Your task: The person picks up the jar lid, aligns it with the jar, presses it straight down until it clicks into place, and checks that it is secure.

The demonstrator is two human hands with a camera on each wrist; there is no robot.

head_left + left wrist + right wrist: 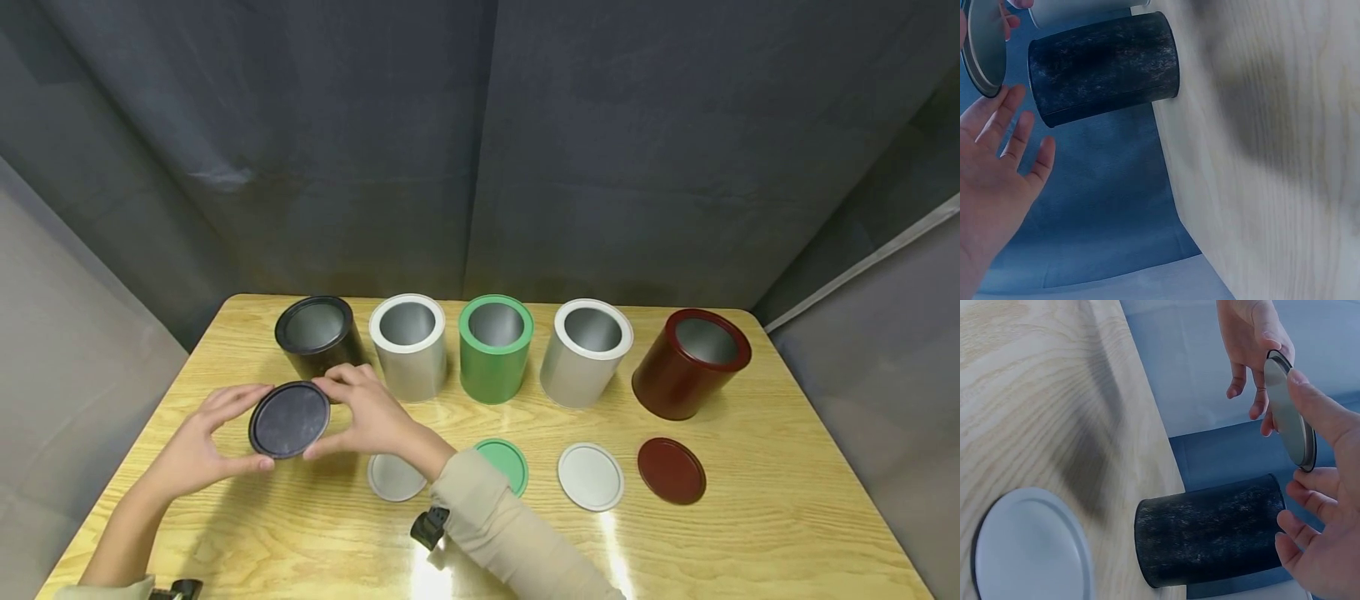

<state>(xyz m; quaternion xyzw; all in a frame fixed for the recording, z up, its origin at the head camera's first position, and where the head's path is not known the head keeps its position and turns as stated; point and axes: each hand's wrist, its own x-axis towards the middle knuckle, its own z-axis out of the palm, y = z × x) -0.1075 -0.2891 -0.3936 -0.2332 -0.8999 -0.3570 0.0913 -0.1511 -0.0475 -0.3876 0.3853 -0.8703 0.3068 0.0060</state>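
A round black lid (pixel 290 419) is held in the air over the table, its flat face tilted up in the head view. My left hand (pixel 197 446) grips its left edge between thumb and fingers. On the opposite edge my right hand (pixel 369 415) pinches it the same way. In the right wrist view the lid (pixel 1288 412) appears nearly edge-on, its pale underside showing. Just behind the hands stands an open black can (pixel 322 362), partly covered by the right hand. Its scuffed dark wall also shows in the left wrist view, where the can (pixel 1104 69) is beside the left fingers.
To the right of the black can stand a white can (pixel 412 373), a green can (pixel 492 372), another white can (pixel 577 372) and a dark red can (pixel 671 375), all open. In front lie a white lid (pixel 393 478), a green lid (pixel 506 462), another white lid (pixel 590 477) and a dark red lid (pixel 671 471).
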